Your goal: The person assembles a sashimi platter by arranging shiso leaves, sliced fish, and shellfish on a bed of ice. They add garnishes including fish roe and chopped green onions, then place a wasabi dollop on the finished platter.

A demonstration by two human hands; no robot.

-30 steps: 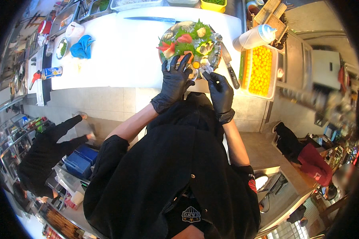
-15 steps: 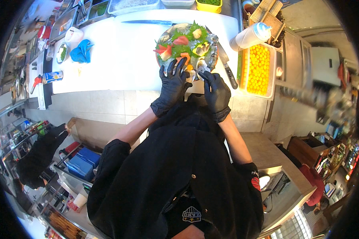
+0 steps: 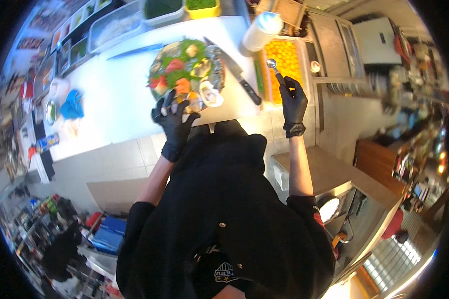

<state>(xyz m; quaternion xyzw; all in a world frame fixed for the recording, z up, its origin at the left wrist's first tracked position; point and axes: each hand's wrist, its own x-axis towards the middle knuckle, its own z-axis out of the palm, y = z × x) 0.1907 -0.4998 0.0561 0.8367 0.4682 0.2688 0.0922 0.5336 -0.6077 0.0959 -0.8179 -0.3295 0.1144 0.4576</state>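
I'm looking down from the head camera, far from the kitchen, with 12 o'clock on the side of the round plate away from the person. The plate sits on the white tabletop.

The left hand, in a black glove, is at 6 to 7 o'clock. Its fingers are spread apart, with the tips at the plate's near edge; I can't tell how hard they touch. The right hand, also gloved, is at 3 to 4 o'clock. It is pinched tight on a small metal spoon, whose round end points away from the person. From up here the spoon lies across the clear tub of orange balls at 3 o'clock. I can't tell if it touches them.

On the plate, an open oyster is at 4 to 5 o'clock and an orange slice is near the middle, by 7. Green leaves poke out near 12.

A black-handled knife lies between plate and tub. A white squeeze bottle stands at 2 o'clock, and a blue cloth is crumpled between 8 and 9.
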